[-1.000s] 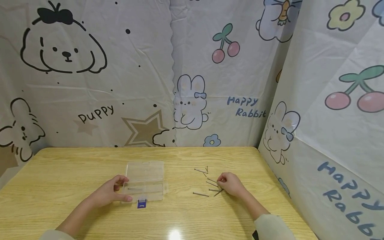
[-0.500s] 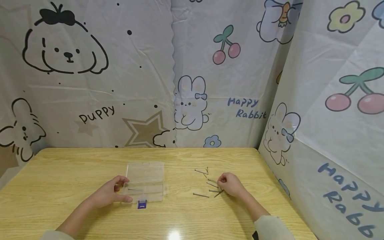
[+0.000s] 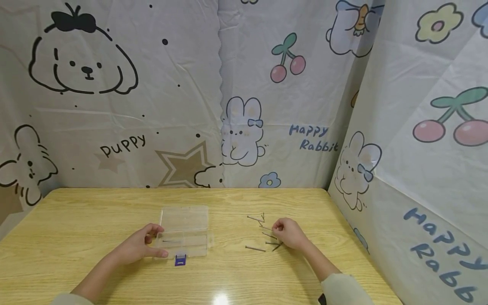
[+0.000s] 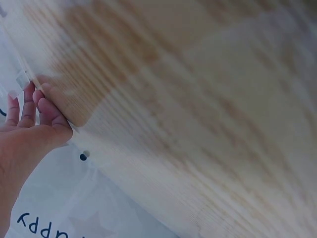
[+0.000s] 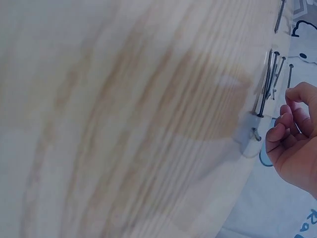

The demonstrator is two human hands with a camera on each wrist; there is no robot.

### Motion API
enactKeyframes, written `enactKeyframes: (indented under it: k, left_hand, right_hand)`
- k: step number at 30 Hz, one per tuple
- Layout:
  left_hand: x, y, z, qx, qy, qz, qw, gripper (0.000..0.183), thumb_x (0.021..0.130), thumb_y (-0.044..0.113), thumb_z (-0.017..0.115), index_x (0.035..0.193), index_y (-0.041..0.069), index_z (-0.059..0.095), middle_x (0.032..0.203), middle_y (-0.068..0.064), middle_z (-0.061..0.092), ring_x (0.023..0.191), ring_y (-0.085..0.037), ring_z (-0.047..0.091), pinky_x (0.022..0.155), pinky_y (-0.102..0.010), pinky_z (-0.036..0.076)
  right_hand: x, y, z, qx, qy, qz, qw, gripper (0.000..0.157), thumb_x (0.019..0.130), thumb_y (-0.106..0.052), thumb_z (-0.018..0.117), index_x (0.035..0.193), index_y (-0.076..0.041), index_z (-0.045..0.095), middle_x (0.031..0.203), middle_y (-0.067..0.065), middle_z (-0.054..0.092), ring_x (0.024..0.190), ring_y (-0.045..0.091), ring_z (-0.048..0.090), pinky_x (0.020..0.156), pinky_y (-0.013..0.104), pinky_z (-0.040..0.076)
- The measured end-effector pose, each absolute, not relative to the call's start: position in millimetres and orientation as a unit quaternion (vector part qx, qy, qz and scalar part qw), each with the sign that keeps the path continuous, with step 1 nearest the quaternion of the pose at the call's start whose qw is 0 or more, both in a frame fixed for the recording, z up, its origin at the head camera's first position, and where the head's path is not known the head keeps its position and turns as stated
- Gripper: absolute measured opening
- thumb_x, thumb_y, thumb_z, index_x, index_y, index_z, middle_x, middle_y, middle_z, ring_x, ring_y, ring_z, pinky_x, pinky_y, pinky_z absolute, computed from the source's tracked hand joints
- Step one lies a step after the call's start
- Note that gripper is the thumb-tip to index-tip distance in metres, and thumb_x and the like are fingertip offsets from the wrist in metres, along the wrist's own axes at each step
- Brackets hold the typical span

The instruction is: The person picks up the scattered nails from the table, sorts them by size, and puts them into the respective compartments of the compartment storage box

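Observation:
A clear plastic box (image 3: 195, 218) with its lid laid back and a purple latch (image 3: 180, 260) at the front lies left of centre on the table. One nail (image 3: 171, 241) rests in its front part. My left hand (image 3: 138, 245) holds the box by its left side, thumb at the front corner and fingers farther back. At the right, my right hand (image 3: 290, 234) pinches a nail (image 5: 290, 74) between thumb and forefinger, its headed end sticking out to the left in the head view. Several loose nails (image 3: 255, 248) lie around and left of this hand.
The wood-grain table (image 3: 95, 212) reaches back to a printed cloth (image 3: 183, 84) hung behind it. Another cloth (image 3: 438, 169) hangs along the right edge. A small group of nails (image 3: 254, 218) lies just beyond the right hand.
My right hand has shifted slightly left, and the pinched nail has moved left with it. The left hand and the box stay where they were.

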State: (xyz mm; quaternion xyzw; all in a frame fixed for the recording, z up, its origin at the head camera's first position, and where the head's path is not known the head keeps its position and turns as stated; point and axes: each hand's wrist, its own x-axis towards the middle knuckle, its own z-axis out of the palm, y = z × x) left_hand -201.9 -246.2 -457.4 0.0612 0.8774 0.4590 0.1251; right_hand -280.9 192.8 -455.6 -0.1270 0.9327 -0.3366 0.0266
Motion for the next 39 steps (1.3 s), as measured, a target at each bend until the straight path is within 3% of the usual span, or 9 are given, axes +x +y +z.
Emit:
enactKeyframes:
  k: [13,20,39]
  left_hand:
    - [-203.1,-247.6,-459.6,0.071,0.881,0.452,0.120,0.076,0.074,0.035,0.078,0.130,-0.001,0.040,0.131,-0.020,0.046,0.118,-0.039,0.043,0.099,-0.053,0.039]
    - [-203.3,-248.4,-459.9,0.073,0.878,0.458,0.120,0.077,0.073,0.035,0.079,0.129,-0.001,0.041,0.131,-0.019,0.046,0.120,-0.040,0.043,0.100,-0.054,0.038]
    - [-202.4,-248.9,-462.3,0.081,0.878,0.460,0.110,0.077,0.073,0.033,0.079,0.129,-0.002,0.041,0.130,-0.020,0.047,0.120,-0.039,0.043,0.101,-0.054,0.038]
  right_hand:
    - [-278.7,167.8,-448.2,-0.165,0.929,-0.331,0.017,0.006,0.086,-0.009,0.060,0.082,-0.006,0.064,0.073,0.000,0.051,0.063,0.010,0.041,0.054,0.020,0.035]
    - [-275.2,151.6,-444.0,-0.193,0.922,-0.333,0.032,0.007,0.087,-0.009,0.058,0.084,-0.006,0.064,0.075,0.000,0.050,0.058,0.009,0.039,0.049,0.018,0.034]
    - [-272.8,108.2,-438.5,-0.226,0.908,-0.350,0.052,0.009,0.089,-0.011,0.056,0.086,-0.005,0.064,0.076,0.000,0.050,0.054,0.008,0.036,0.050,0.019,0.034]
